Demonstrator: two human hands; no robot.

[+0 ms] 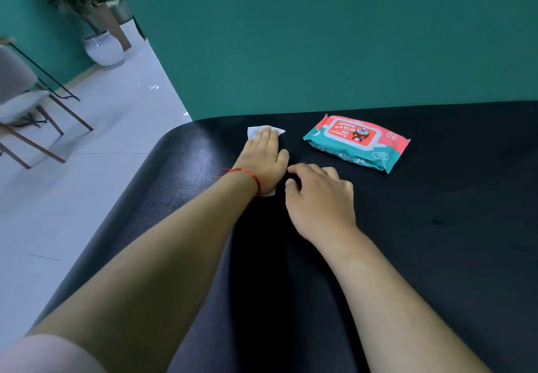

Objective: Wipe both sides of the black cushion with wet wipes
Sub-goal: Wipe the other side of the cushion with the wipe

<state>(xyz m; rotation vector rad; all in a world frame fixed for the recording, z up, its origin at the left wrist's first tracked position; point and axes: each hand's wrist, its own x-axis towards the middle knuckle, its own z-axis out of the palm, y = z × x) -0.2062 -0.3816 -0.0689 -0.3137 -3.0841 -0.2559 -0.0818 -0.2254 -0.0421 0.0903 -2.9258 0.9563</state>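
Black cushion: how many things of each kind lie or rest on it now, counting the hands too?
Loose wet wipe: 1
Pack of wipes: 1
Hands: 2, left hand and right hand
Total: 4

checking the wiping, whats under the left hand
A white wet wipe, pressed flat on the black cushion by the left hand. Corners show past the fingertips and wrist; its middle is covered.

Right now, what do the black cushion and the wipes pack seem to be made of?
Black cushion: probably faux leather or vinyl, fine-grained with a soft sheen; light glints off its rounded left edge. Wipes pack: thin printed plastic film, slightly glossy, judging by its creased, sealed end.
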